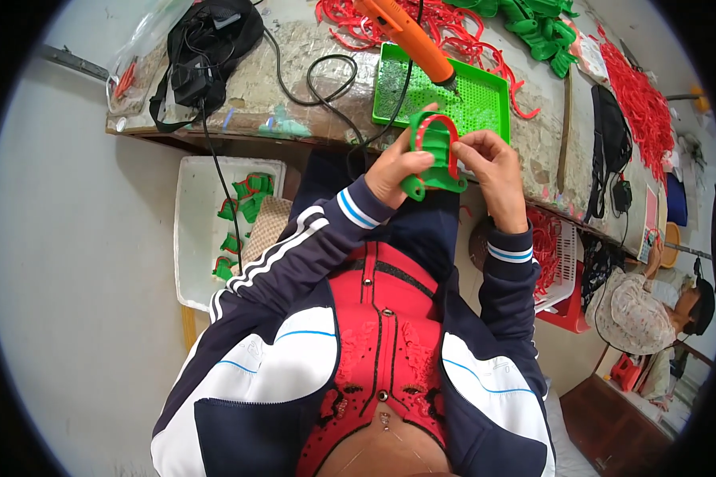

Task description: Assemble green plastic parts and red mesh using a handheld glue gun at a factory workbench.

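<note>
My left hand is closed round a curved green plastic part, held up just before the table's front edge. A red strip runs along the arched rim of this part. At its right side, the thumb and fingers of my right hand pinch the red strip. Right behind my hands lies a green perforated tray. An orange electric screwdriver hangs tip down over that tray, apart from both hands.
Loose red strips and green parts lie across the table. A white foam box below left holds several green parts with red rims. Black cables cross the table near a black bag. Another person sits at right.
</note>
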`<state>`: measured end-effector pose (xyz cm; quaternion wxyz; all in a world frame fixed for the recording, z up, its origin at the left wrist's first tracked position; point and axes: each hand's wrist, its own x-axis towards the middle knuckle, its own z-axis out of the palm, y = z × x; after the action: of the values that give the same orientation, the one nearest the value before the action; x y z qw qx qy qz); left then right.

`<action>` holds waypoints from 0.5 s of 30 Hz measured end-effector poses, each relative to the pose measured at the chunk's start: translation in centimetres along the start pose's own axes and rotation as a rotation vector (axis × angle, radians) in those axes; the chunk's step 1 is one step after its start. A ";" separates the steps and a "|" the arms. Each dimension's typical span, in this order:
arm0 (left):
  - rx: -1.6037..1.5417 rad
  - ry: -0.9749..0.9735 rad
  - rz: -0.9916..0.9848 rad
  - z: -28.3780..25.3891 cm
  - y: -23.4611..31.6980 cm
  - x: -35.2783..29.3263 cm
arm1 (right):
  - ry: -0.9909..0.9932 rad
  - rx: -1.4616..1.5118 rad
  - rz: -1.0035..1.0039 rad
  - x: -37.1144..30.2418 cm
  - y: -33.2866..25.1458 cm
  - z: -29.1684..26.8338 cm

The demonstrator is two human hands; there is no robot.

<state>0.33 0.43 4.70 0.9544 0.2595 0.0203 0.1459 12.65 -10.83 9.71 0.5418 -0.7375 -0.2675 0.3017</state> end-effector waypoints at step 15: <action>-0.235 -0.024 -0.171 -1.2 2.3 -1.5 | -0.765 0.318 -0.312 -8.6 -15.6 3.9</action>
<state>-1.82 2.49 4.77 0.9873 0.1453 0.0136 0.0621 2.94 -10.36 25.13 0.5497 -0.4309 -0.5073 0.5048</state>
